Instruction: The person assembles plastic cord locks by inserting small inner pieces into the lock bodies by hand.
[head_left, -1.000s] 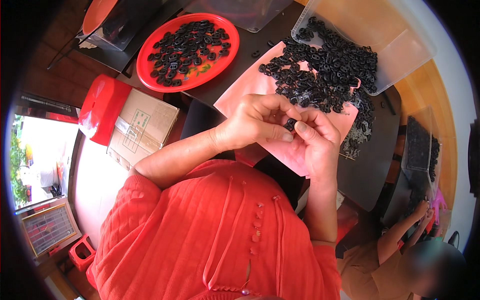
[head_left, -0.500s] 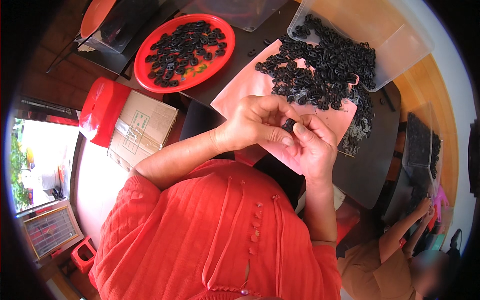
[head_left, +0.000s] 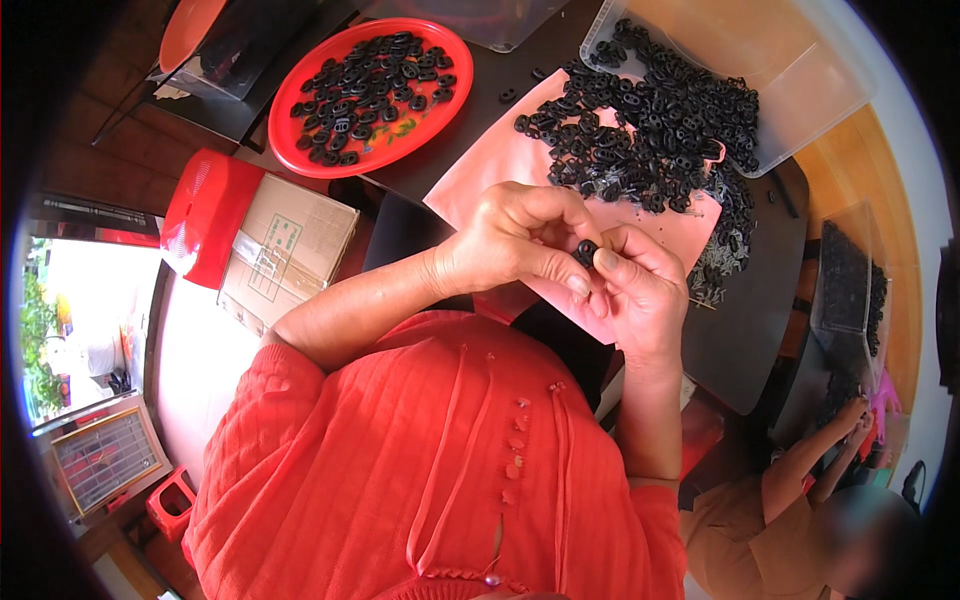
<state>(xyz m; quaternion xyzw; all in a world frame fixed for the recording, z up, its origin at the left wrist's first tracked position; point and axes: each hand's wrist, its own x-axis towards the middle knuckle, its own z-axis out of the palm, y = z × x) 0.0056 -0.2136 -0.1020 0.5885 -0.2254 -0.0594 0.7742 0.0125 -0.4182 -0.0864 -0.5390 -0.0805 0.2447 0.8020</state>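
Note:
Between the fingertips of both my hands is a small black plastic cord lock (head_left: 587,252), its rounded end showing. My left hand (head_left: 520,238) pinches it from the left, thumb and forefinger bent round it. My right hand (head_left: 645,295) closes on it from the right, thumb uppermost. The fingers hide part of the piece. Just beyond my hands, a pink sheet (head_left: 475,175) lies on the dark table under a heap of similar black pieces (head_left: 690,105). Small silvery parts, apparently springs (head_left: 712,270), are scattered at the heap's near right side.
A red plate (head_left: 455,105) of black pieces stands at the far left. A clear bin (head_left: 800,110) lies tipped behind the heap. Left of me are a carton (head_left: 290,250) and a red plastic stool (head_left: 170,505). At right, another person's hands (head_left: 855,415) work near a clear bin (head_left: 848,290).
The cord lock has turned a little between my fingertips, and my right fingers have shifted slightly. Both hands keep their pinch. The whole view has moved a little.

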